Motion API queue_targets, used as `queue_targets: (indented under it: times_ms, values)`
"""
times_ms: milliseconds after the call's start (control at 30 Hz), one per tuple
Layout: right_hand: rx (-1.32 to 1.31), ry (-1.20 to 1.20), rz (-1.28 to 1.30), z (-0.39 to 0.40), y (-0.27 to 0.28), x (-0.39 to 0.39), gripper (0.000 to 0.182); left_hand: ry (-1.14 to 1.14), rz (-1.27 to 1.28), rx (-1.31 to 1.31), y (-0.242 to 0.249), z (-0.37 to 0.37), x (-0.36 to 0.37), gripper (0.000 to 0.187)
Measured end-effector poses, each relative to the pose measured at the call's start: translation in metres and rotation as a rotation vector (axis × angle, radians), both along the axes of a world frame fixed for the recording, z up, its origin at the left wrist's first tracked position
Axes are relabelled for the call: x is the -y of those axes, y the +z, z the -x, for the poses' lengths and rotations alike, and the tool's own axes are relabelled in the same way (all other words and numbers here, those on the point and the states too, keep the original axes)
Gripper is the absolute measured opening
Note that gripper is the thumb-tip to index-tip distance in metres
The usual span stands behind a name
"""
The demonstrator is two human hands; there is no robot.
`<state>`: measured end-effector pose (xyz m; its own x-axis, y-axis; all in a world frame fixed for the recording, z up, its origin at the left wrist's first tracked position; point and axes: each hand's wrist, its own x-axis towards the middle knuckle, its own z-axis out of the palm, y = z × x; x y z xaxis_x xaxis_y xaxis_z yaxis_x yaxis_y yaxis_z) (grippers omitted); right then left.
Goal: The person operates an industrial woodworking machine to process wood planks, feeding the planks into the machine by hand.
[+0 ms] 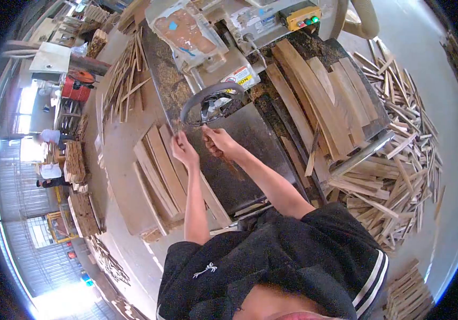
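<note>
My left hand (186, 151) is closed in a pinch at the near left side of a dark curved ring (190, 106) on the machine. My right hand (219, 143) is curled into a loose fist just to its right, fingertips right below the ring's lower edge. I cannot tell what either hand grips. A thin brown strip (232, 169) shows beneath my right hand, over the dark metal table (245, 133). Inside the ring sits a shiny metal hub (213, 106). A yellow-and-white caution label (241, 78) is just behind it.
Long boards (314, 101) lie along the table's right side. More planks (157, 165) rest to the left. Offcuts are heaped (399, 176) on the floor at right. A yellow control box (302, 20) with a lit green button tops the machine. People (50, 170) are far left.
</note>
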<state>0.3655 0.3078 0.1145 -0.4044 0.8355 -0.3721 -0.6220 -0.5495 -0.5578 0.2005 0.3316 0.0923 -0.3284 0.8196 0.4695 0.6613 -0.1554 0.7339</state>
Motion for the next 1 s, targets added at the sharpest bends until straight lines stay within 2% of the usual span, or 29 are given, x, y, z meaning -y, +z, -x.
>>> queue_targets:
  times_ms: [67, 133, 167, 200, 267, 333, 367, 433, 667, 867, 900, 933, 1000]
  values:
    - [-0.025, 0.014, -0.005, -0.001, -0.005, -0.001, 0.047, -0.089, 0.219, 0.475, -0.012, -0.021, 0.039, 0.046]
    - [0.137, -0.047, 0.120, 0.008, -0.006, -0.011, 0.042, -0.289, 0.513, 0.965, 0.012, -0.068, 0.067, 0.050]
    - [-0.012, -0.096, 0.010, 0.014, -0.014, -0.011, 0.043, -0.279, 0.515, 1.036, 0.022, -0.090, 0.082, 0.056]
    - [-0.010, -0.083, 0.005, 0.017, -0.018, -0.013, 0.043, -0.268, 0.517, 1.111, 0.032, -0.102, 0.096, 0.064]
    - [-0.141, 0.038, 0.132, 0.020, -0.026, -0.020, 0.045, -0.420, 0.669, 1.138, 0.048, -0.098, 0.100, 0.075]
    - [-0.105, 0.036, 0.099, 0.020, -0.014, -0.015, 0.046, -0.246, 0.528, 0.837, 0.056, -0.103, 0.098, 0.075]
    - [-0.101, -0.031, 0.076, 0.020, -0.007, -0.012, 0.047, -0.191, 0.587, 0.742, 0.048, -0.099, 0.098, 0.076]
    - [-0.054, -0.130, -0.008, 0.022, -0.011, -0.008, 0.049, -0.131, 0.598, 0.730, 0.046, -0.105, 0.093, 0.077]
    - [-0.030, -0.040, -0.038, 0.014, -0.022, -0.009, 0.049, -0.036, 0.587, 0.612, 0.015, -0.109, 0.090, 0.073]
    - [-0.004, -0.075, -0.017, 0.019, -0.013, -0.002, 0.050, 0.088, 0.842, 0.590, 0.062, -0.110, 0.091, 0.085]
    - [0.000, -0.085, 0.005, 0.019, -0.010, -0.006, 0.050, 0.038, 0.894, 0.441, 0.044, -0.088, 0.089, 0.092]
    - [0.001, -0.081, -0.006, 0.019, -0.007, -0.008, 0.050, -0.030, 1.033, 0.277, 0.061, -0.072, 0.086, 0.098]
    - [0.150, -0.068, 0.066, 0.016, -0.004, -0.009, 0.048, -0.050, 1.194, -0.251, 0.132, -0.066, 0.062, 0.094]
